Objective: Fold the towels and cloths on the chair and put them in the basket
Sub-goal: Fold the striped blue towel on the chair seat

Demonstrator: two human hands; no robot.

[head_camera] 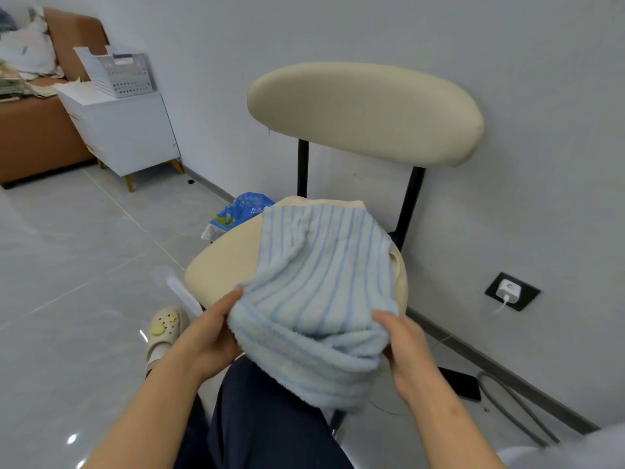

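Grey tiled floor [84,238], pale wall: a striped towel held over a chair.
Nearest, the left hand [206,336] at seven o'clock and the right hand [409,353] at five o'clock each grip the near edge of the fluffy pale-blue striped towel [321,282], fingers curled round its rolled hem (left thumb on top). Its far end lies on the cream padded, black-legged chair [220,265], over what looks like a cream cloth [338,202]. Beyond, at ten o'clock, a crumpled blue plastic bag [243,211] sits on the floor. Farther, at eleven o'clock, the white perforated plastic basket [116,72] stands on a white cabinet [128,130].
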